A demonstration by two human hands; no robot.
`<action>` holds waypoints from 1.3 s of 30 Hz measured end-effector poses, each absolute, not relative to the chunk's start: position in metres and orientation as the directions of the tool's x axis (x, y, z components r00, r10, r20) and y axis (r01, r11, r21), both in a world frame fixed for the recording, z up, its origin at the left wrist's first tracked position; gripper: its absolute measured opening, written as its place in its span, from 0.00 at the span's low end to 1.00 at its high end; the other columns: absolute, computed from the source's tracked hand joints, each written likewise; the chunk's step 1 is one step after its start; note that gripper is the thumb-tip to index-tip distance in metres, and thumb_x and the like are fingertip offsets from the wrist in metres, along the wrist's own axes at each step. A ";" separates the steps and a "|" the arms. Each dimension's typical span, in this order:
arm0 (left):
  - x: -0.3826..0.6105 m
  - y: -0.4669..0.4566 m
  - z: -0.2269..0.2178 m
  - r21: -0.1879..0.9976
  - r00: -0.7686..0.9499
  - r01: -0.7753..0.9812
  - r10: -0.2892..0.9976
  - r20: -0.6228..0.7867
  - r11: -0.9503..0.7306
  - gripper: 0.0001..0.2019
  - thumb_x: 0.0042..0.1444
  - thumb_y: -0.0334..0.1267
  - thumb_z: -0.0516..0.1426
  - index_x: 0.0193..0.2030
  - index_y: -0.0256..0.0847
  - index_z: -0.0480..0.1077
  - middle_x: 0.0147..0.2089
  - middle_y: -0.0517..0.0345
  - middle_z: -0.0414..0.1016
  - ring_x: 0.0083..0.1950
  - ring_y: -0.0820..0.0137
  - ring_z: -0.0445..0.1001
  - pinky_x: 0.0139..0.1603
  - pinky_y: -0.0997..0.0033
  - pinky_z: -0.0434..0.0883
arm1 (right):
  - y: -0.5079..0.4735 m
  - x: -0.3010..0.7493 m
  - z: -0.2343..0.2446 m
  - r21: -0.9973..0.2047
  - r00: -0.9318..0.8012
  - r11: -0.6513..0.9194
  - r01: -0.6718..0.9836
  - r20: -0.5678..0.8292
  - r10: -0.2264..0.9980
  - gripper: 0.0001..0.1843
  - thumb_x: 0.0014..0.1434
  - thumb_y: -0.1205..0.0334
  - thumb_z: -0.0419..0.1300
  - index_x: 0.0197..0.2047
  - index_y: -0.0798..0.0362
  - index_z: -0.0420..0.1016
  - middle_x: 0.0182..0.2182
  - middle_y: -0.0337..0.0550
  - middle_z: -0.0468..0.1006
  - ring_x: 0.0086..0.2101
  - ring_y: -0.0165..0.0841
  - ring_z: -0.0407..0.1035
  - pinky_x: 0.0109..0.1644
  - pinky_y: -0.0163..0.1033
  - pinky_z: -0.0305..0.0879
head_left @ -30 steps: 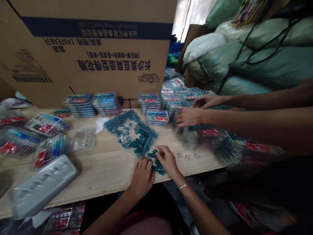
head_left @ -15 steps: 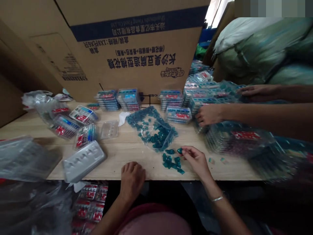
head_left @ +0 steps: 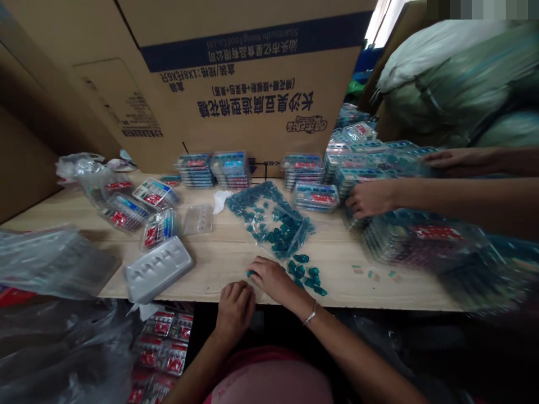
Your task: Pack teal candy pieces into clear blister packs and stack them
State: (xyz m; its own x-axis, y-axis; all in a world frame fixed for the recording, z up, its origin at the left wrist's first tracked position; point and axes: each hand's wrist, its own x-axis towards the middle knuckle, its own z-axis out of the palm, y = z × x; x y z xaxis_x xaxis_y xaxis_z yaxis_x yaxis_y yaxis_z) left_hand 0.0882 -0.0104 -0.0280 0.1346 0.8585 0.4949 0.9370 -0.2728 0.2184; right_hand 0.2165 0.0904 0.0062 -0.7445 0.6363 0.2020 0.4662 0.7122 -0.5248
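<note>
My right hand [head_left: 274,282], with a bracelet at the wrist, pinches a small teal wrapped piece [head_left: 251,273] between thumb and fingers. Right beside it, my left hand [head_left: 236,307] rests at the table's front edge with its fingers curled; what they hold, if anything, is hidden. To the right of my right hand lies a loose group of teal wrapped pieces [head_left: 314,274]. Behind them an open clear bag [head_left: 269,216] holds many more of these pieces.
Stacked clear packs [head_left: 306,168] stand before a large carton [head_left: 252,56]. A grey moulded tray [head_left: 160,268] and loose packs [head_left: 158,229] lie left. Another person's hands [head_left: 370,197] touch packs at right, near tall pack stacks [head_left: 421,238]. Small striped pieces [head_left: 373,275] lie nearby.
My right hand has moved left from beside the loose pieces to my left hand, carrying the teal piece. The view has shifted slightly; my left hand stays at the table edge.
</note>
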 end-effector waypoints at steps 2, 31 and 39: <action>0.088 -0.010 -0.028 0.222 0.141 0.933 0.856 0.497 -0.282 0.08 0.60 0.32 0.50 0.39 0.41 0.69 0.39 0.51 0.73 0.39 0.64 0.69 0.40 0.63 0.67 | 0.089 0.213 0.005 -0.446 -0.783 0.763 0.468 0.191 0.592 0.07 0.58 0.74 0.57 0.31 0.55 0.73 0.33 0.43 0.74 0.38 0.33 0.69 0.42 0.34 0.65; 0.185 0.040 -0.025 0.132 0.619 0.735 0.737 0.270 -0.665 0.26 0.60 0.48 0.51 0.61 0.38 0.60 0.64 0.42 0.60 0.64 0.51 0.57 0.59 0.48 0.57 | 0.107 0.377 -0.010 -0.447 -0.436 0.599 0.664 0.419 0.796 0.15 0.58 0.74 0.50 0.39 0.51 0.75 0.37 0.46 0.73 0.40 0.34 0.69 0.43 0.38 0.68; 0.162 0.034 0.007 0.461 0.345 0.662 0.787 0.513 -0.591 0.14 0.63 0.33 0.47 0.52 0.39 0.67 0.50 0.45 0.73 0.51 0.64 0.70 0.50 0.61 0.68 | 0.071 0.344 0.024 -0.679 -0.584 0.599 0.424 0.300 0.754 0.09 0.59 0.69 0.51 0.37 0.51 0.71 0.33 0.42 0.72 0.35 0.32 0.69 0.39 0.35 0.66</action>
State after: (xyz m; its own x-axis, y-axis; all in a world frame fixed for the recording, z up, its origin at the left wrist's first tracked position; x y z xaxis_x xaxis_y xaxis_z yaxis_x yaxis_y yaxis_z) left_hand 0.1623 0.0341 0.0069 0.3445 0.7865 0.5125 0.6622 -0.5906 0.4612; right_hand 0.3442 0.0706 0.0238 -0.5839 0.7544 0.2999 0.4245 0.5987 -0.6793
